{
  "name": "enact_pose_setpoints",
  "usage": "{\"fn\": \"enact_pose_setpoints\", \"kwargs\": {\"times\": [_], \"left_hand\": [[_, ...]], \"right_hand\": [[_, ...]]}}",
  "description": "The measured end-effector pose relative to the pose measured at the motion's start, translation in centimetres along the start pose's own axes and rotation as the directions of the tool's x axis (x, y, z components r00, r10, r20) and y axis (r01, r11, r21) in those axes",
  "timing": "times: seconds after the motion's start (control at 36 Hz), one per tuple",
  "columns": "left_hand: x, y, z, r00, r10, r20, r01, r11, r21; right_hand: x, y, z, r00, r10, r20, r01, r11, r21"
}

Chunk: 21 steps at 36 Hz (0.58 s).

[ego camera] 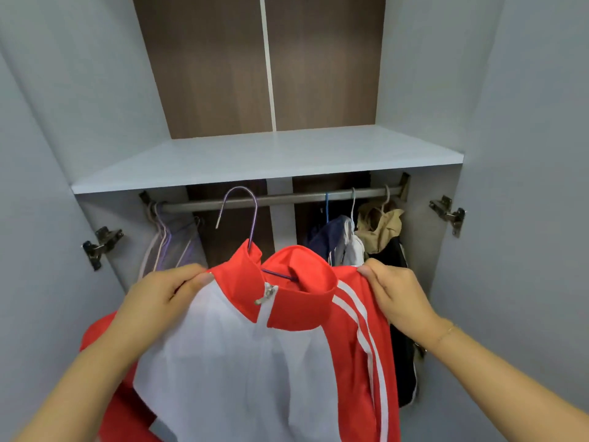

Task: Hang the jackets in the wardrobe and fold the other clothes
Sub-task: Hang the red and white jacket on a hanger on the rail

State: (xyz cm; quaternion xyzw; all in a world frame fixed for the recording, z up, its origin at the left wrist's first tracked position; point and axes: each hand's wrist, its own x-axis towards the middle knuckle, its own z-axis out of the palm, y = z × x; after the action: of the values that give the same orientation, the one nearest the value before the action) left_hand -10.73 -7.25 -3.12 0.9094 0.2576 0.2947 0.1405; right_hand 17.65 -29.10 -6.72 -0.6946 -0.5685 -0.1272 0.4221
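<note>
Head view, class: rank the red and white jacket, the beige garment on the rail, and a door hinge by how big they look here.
1. red and white jacket, though it is nearest the camera
2. beige garment
3. door hinge, clearly smallest

Likely a home bedroom: wardrobe (95, 90) with rail (280, 198), hung clothes (376, 231).

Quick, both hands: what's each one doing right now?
Left hand: grips the red and white jacket at its shoulder.
Right hand: grips the jacket's other shoulder.
</note>
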Motion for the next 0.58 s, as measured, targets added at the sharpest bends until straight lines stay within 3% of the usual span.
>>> {"fn": "enact_pose_setpoints", "kwargs": {"times": [0.06,0.11,0.17,0.25,0.33,0.44,0.53,0.58], "left_hand": [[-0.8,0.6,0.0,0.998,0.046,0.042,-0.044,0.998,-0.044],[-1.3,1.3,-0.2,0.99,0.096,0.099,-0.091,0.994,-0.054],[-1.7,1.9,-0.3,0.982,0.144,0.119,-0.143,0.99,-0.013],[-2.5,2.1,-0.2,0.981,0.192,0.042,-0.187,0.978,-0.097],[-3.2,2.1,0.4,0.989,0.144,-0.016,-0.143,0.953,-0.268],[-2.8,2.2,1.5,0.994,0.084,-0.072,-0.102,0.946,-0.308],[-2.0,1.6,2.1,0.996,0.035,-0.079,-0.057,0.951,-0.304],[-1.6,1.4,2.5,0.997,0.02,-0.076,-0.043,0.949,-0.311]], "right_hand": [[0.6,-0.2,0.0,0.995,0.101,0.003,-0.1,0.981,0.167],[1.9,-0.4,-0.1,0.965,0.251,0.073,-0.259,0.878,0.403],[3.2,-0.1,-0.8,0.892,0.339,0.299,-0.451,0.717,0.532],[4.4,2.0,-2.4,0.698,0.275,0.661,-0.667,0.586,0.461],[5.1,3.7,-2.5,0.607,0.222,0.763,-0.627,0.724,0.288],[4.6,4.1,-0.6,0.65,0.187,0.736,-0.42,0.896,0.143],[3.9,4.0,-0.4,0.727,0.149,0.67,-0.37,0.908,0.199],[3.9,3.2,-1.1,0.784,0.161,0.6,-0.414,0.856,0.31]]}}
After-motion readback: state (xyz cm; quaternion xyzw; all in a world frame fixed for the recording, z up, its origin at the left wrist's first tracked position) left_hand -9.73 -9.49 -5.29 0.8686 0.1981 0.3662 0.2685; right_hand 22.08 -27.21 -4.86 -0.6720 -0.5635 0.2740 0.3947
